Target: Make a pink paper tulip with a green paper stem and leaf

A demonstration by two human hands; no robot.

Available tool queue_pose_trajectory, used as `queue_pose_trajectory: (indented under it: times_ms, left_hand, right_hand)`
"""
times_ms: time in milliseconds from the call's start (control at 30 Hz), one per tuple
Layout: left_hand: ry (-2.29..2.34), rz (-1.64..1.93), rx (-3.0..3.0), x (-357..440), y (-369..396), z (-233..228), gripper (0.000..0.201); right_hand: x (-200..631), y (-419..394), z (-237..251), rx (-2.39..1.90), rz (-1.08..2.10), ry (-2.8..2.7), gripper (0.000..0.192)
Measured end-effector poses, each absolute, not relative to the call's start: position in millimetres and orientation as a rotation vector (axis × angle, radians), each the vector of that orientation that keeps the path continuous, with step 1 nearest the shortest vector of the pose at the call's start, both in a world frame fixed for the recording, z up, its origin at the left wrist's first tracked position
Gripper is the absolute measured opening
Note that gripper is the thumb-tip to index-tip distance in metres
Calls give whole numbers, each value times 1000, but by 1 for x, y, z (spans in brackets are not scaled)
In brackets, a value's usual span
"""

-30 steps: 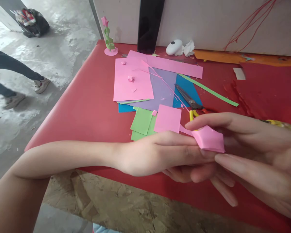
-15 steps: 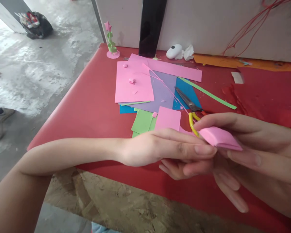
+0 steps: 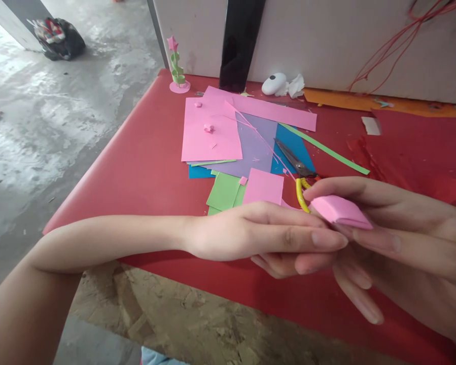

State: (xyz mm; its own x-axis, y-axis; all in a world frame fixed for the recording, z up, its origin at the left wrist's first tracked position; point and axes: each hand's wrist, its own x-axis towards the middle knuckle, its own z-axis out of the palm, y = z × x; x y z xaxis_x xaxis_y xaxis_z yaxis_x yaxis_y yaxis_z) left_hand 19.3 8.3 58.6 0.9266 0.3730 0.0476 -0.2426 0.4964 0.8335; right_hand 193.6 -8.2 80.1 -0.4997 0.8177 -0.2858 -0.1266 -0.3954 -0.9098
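Observation:
A small folded piece of pink paper (image 3: 340, 210) is held up over the table's front part. My right hand (image 3: 402, 243) pinches it between thumb and fingers, with the lower fingers hanging loose. My left hand (image 3: 273, 235) reaches in from the left, its fingertips pressed together at the paper's lower left edge; whether they grip it is partly hidden. Just behind the paper lie scissors (image 3: 298, 165) with yellow and red handles, partly covered by my right hand. Beyond my left hand lie a pink paper piece (image 3: 264, 186) and green paper pieces (image 3: 224, 191).
On the red table (image 3: 136, 172) lie pink sheets (image 3: 212, 147), a purple sheet (image 3: 254, 139), blue paper (image 3: 294, 142) and a green strip (image 3: 330, 151). A paper flower (image 3: 177, 68) stands at the back left corner. A white rounded object (image 3: 274, 84) sits against the wall.
The folded pink paper has tilted slightly and shifted a little left with my right hand. My left fingertips have slid a little right, beneath the paper. The view has shifted slightly.

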Motion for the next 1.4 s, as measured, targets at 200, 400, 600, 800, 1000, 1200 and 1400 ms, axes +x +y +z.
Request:
queue_pose_trajectory:
  times_ms: [200, 400, 600, 800, 1000, 1200, 1400]
  left_hand:
    - [199, 362, 1041, 18, 7, 59, 36]
    - [187, 348, 981, 19, 9, 60, 35]
    - [191, 314, 958, 18, 10, 62, 37]
    - [215, 292, 951, 16, 10, 62, 36]
    - [10, 334, 900, 19, 12, 53, 38]
    - [7, 328, 923, 20, 12, 51, 36]
    - [7, 309, 897, 20, 13, 51, 37]
  right_hand:
    - [200, -13, 83, -1022, 1955, -1217, 19]
    - [200, -13, 78, -1028, 1915, -1272, 23]
    - [204, -15, 75, -1087, 1889, -1373, 30]
    - [202, -14, 75, -1124, 1880, -1380, 27]
    - [202, -16, 74, -1096, 1890, -1377, 27]
    - [206, -18, 70, -1063, 1862, -1441, 28]
    - [204, -15, 71, -1131, 1700, -1564, 25]
